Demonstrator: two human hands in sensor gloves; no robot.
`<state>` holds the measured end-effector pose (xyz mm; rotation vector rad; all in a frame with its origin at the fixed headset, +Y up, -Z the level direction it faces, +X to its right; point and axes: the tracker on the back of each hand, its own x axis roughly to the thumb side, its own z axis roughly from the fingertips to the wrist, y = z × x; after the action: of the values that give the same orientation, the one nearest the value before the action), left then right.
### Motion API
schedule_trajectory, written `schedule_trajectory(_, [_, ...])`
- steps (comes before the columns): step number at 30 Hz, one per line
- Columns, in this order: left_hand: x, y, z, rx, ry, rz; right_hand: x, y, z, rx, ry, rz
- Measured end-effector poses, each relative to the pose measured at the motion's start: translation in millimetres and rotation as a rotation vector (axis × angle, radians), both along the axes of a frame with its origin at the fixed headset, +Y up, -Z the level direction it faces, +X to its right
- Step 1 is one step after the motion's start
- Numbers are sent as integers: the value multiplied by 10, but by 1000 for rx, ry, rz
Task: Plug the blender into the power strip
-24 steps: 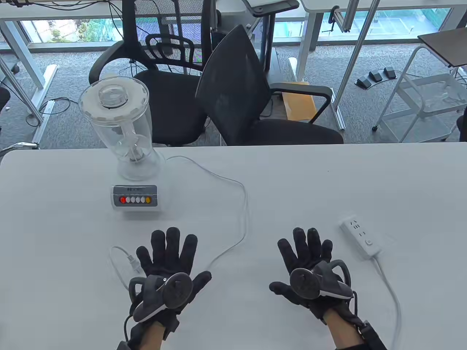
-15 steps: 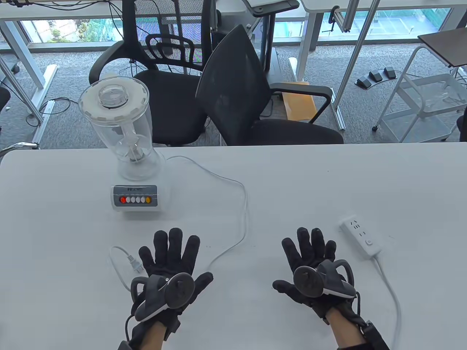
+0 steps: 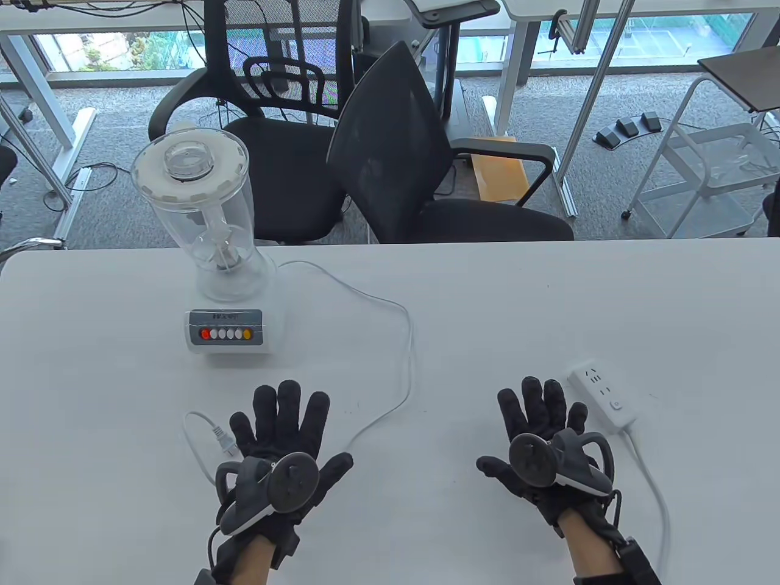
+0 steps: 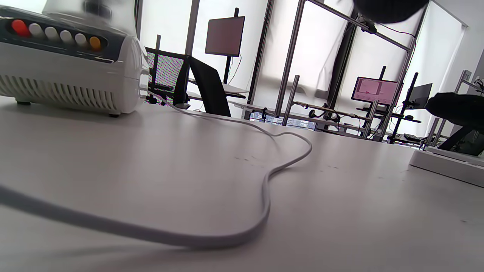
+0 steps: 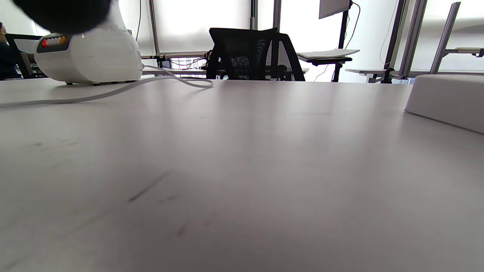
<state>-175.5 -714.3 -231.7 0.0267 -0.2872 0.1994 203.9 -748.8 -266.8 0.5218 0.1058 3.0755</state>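
A blender (image 3: 213,256) with a clear jar and a white base stands at the table's left; its base shows in the left wrist view (image 4: 64,64) and the right wrist view (image 5: 90,56). Its white cord (image 3: 407,347) loops right and back to a plug (image 3: 224,442) lying beside my left hand (image 3: 280,420). That hand lies flat and open, holding nothing. A white power strip (image 3: 603,396) lies at the right; it shows in the left wrist view (image 4: 446,166) and the right wrist view (image 5: 450,100). My right hand (image 3: 539,414) is open and flat, its fingers just left of the strip.
The power strip's own cable (image 3: 655,487) runs toward the table's front edge at the right. Two black office chairs (image 3: 420,158) stand behind the far edge of the white table (image 3: 487,304).
My right hand has slid to the right, closer to the power strip. My left hand has stayed almost in place.
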Motion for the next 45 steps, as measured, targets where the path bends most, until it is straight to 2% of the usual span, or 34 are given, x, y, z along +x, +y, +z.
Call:
schedule_trajectory(9, [-77, -52, -39, -36, 18, 34, 391, 59, -121, 46, -214, 35])
schedule_trajectory(14, [-105, -12, -35, -23, 21, 50, 720, -53, -259, -14, -372, 59])
schedule_trajectory(17, [-106, 2, -32, -17, 20, 50, 856, -108, -325, -55, -423, 54])
schedule_trajectory(25, [-102, -9, -40, -35, 5, 50, 1026, -205, -462, -128, -480, 83])
schedule_trajectory(37, [-110, -13, -38, -47, 4, 60, 1063, -132, -663, -71, -572, 206])
schedule_trajectory(45, [-123, 1, -42, -48, 4, 59, 1226, -117, -709, -145, -653, 41])
